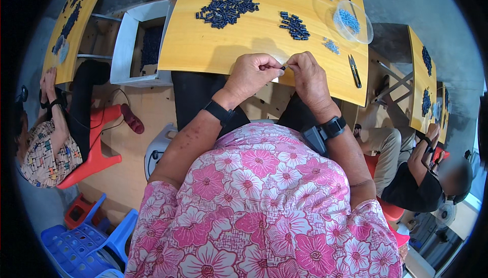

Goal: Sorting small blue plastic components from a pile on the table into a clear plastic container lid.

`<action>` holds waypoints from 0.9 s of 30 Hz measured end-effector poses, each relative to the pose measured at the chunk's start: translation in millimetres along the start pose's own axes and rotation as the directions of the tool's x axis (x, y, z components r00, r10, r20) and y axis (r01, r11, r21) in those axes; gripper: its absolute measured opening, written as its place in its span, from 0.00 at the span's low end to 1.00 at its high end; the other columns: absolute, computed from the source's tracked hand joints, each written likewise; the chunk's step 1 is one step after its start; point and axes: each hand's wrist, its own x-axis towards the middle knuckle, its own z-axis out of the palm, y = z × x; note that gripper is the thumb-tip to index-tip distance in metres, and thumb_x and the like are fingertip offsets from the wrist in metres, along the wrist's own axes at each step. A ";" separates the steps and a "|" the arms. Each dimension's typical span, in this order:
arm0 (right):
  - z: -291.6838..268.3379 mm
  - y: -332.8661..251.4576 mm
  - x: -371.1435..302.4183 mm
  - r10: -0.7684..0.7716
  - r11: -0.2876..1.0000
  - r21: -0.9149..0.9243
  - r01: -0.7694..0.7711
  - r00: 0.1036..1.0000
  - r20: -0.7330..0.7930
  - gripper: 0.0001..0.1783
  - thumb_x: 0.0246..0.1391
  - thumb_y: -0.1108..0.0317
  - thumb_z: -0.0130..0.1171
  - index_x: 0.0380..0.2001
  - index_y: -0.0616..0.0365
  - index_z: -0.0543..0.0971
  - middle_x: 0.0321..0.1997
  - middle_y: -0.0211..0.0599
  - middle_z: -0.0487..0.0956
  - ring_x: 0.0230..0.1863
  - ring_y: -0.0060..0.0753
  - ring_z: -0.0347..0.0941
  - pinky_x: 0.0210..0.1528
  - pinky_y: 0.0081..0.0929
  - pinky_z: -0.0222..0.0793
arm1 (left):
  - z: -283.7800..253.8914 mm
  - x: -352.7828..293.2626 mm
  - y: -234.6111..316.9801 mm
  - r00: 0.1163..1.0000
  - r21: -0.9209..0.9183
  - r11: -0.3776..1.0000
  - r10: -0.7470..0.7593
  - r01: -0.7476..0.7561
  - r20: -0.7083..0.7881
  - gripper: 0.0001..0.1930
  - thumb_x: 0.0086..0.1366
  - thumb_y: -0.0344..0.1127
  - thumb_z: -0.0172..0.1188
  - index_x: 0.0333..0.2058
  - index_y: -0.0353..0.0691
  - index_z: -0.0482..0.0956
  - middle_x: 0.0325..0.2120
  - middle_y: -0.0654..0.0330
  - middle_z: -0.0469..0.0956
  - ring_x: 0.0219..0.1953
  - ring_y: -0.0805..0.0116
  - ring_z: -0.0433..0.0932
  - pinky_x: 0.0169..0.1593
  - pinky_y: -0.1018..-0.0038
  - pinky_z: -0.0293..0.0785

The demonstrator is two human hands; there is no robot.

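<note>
Over the table's near edge, my left hand (252,75) pinches a small black cylindrical part (282,68) between thumb and fingertips. My right hand (310,77) meets it from the other side, its thumb and forefinger pressed together right at the part. Whatever those right fingers grip is too small and covered to name. Beyond the hands lies a small group of black cylindrical parts (295,26). Several tiny pale blue pieces (331,46) are scattered to its right. Black thread snips (354,71) lie on the table to the right of my right hand.
The yellow wooden table (203,54) bears a larger pile of black parts (229,9) and another at its far edge. A clear plastic tub (369,30) holds light blue pieces. A white box (122,59) stands left. People sit at tables on both sides; a blue chair (76,247) is lower left.
</note>
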 end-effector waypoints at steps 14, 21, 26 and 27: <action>-4.8 -5.7 3.1 -0.037 0.996 -0.081 0.043 0.997 0.072 0.12 0.49 0.76 0.55 0.38 0.56 0.71 0.37 0.44 0.71 0.37 0.52 0.74 0.36 0.43 0.72 | -0.4 -0.8 4.2 0.998 0.023 0.999 -0.046 0.045 0.040 0.06 0.60 0.28 0.65 0.35 0.31 0.83 0.24 0.64 0.81 0.27 0.81 0.77 0.33 0.82 0.74; -8.7 -10.5 4.9 -0.096 0.949 -0.282 0.139 0.982 0.164 0.09 0.51 0.72 0.53 0.37 0.57 0.69 0.35 0.45 0.70 0.34 0.49 0.75 0.34 0.42 0.74 | -0.1 -1.5 11.9 0.998 0.054 0.998 -0.039 0.037 0.041 0.06 0.61 0.26 0.63 0.35 0.30 0.83 0.25 0.63 0.82 0.28 0.80 0.78 0.34 0.81 0.75; -14.2 -21.0 10.2 -0.144 0.889 -0.397 0.227 0.963 0.229 0.07 0.51 0.71 0.54 0.34 0.58 0.69 0.33 0.43 0.69 0.33 0.45 0.76 0.33 0.38 0.75 | 0.1 -0.9 11.7 0.997 0.035 0.996 -0.079 0.078 0.027 0.06 0.60 0.26 0.63 0.35 0.31 0.83 0.25 0.63 0.82 0.27 0.80 0.77 0.33 0.80 0.75; -14.5 -22.5 11.1 -0.159 0.872 -0.420 0.253 0.956 0.246 0.07 0.52 0.70 0.53 0.34 0.58 0.69 0.33 0.43 0.69 0.33 0.45 0.76 0.33 0.38 0.76 | -0.4 -1.1 11.1 0.997 0.036 0.996 -0.079 0.078 0.023 0.06 0.60 0.26 0.63 0.35 0.31 0.83 0.25 0.63 0.82 0.27 0.80 0.77 0.33 0.80 0.75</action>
